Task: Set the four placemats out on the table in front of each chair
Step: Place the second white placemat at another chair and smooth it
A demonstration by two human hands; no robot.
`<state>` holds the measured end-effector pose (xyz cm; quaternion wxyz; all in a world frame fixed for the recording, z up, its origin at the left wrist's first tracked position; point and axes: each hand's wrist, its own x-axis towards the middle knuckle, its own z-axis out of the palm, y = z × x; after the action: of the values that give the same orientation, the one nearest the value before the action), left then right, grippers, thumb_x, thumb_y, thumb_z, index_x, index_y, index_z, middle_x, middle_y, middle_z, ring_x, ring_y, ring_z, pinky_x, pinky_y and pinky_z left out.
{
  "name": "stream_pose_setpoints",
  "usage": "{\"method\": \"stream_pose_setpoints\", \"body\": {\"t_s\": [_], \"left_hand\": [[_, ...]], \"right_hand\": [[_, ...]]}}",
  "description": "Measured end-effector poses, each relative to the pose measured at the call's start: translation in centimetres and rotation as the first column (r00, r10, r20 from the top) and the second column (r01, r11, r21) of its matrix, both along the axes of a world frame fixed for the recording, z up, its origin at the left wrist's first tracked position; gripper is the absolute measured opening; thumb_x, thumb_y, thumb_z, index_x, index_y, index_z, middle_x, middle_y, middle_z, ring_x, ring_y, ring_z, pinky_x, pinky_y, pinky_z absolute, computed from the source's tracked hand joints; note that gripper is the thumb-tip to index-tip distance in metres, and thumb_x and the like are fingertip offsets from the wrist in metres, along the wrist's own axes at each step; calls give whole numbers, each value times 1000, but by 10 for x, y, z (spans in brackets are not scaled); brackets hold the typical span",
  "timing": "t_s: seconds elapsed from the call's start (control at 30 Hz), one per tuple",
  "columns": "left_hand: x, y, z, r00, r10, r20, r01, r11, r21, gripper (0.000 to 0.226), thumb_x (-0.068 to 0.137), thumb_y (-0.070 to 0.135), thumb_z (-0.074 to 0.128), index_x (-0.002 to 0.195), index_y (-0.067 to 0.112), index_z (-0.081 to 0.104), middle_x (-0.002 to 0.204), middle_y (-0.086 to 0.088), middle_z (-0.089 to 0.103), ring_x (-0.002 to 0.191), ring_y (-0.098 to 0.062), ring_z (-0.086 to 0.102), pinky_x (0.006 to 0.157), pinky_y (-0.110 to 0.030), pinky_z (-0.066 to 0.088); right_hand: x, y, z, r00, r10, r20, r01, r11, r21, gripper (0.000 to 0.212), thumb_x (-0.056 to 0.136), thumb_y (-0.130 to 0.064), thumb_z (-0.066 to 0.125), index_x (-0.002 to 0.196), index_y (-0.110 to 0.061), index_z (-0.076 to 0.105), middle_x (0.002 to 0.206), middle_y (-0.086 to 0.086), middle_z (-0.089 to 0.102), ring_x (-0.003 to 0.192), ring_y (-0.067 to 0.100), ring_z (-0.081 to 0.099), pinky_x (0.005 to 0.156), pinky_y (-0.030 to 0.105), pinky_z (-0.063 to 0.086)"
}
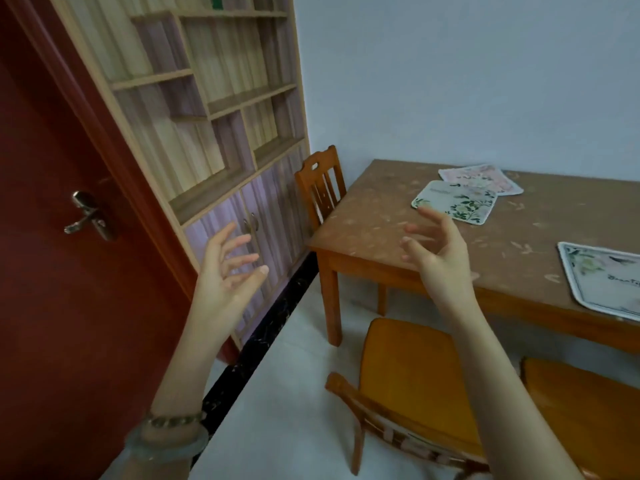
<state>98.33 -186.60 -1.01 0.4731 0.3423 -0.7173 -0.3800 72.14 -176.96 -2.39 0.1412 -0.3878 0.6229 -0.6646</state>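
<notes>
Near placemat (601, 282), at right edge of table (381, 216): one line of dark cursive lettering below flower print, cut off by picture edge. Letters too blurred to read with certainty.
Green-leaf placemat (453, 202), farther back: short line of small print near upper left corner, illegible.
Pink placemat (485, 178) behind it: few dark marks, possibly script, unreadable.
No text legible letter for letter.

Rm: red door (45, 289), shelf unit (207, 109)
</notes>
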Motion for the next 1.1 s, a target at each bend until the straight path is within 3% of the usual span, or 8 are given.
{"method": "stream_pose_setpoints", "body": {"t_s": [0.23, 0.5, 0.8, 0.97, 1.1], "left_hand": [[21, -97, -3, 986, -165, -16, 165, 985, 39, 66, 86, 4, 65, 142, 24, 36, 130, 3, 53, 108, -13, 60, 85, -21, 51], [-9, -205, -24, 964, -258, -71, 263, 962, 76, 69, 84, 4, 67, 142, 25, 37, 131, 8, 53, 105, -4, 61, 80, -11, 49], [-114, -338, -9, 927, -374, -31, 374, 927, 11, 68, 84, 0, 66, 142, 20, 36, 132, -2, 52, 109, -14, 60, 79, -13, 49], [-178, -384, -9, 886, -464, -18, 464, 885, 25, 68, 85, 6, 68, 141, 26, 36, 133, 3, 52, 107, -4, 60, 79, -11, 49], [-232, -417, -17, 846, -534, -6, 533, 845, 44, 67, 85, 6, 68, 141, 26, 36, 134, 2, 51, 110, -8, 59, 77, -8, 48]], "right_hand": [[38, -61, -3, 988, -152, 30, 152, 988, 11, 42, 88, -8, 63, 124, -28, 53, 110, 2, 65, 102, 17, 64, 85, 49, 56], [24, -147, -15, 960, -281, 2, 281, 960, 12, 45, 86, -6, 64, 123, -29, 53, 106, -1, 66, 96, 17, 66, 82, 49, 57], [-51, -250, -20, 900, -430, 76, 431, 902, -3, 45, 84, -4, 64, 122, -26, 54, 104, -2, 65, 93, 19, 68, 82, 51, 57], [-86, -281, -19, 867, -493, 69, 492, 870, 28, 45, 85, -3, 64, 125, -21, 54, 108, 4, 65, 95, 19, 67, 84, 49, 56], [-116, -303, -23, 827, -559, 58, 556, 829, 64, 45, 85, -3, 63, 125, -22, 54, 110, 6, 65, 94, 20, 67, 85, 48, 56]]}}
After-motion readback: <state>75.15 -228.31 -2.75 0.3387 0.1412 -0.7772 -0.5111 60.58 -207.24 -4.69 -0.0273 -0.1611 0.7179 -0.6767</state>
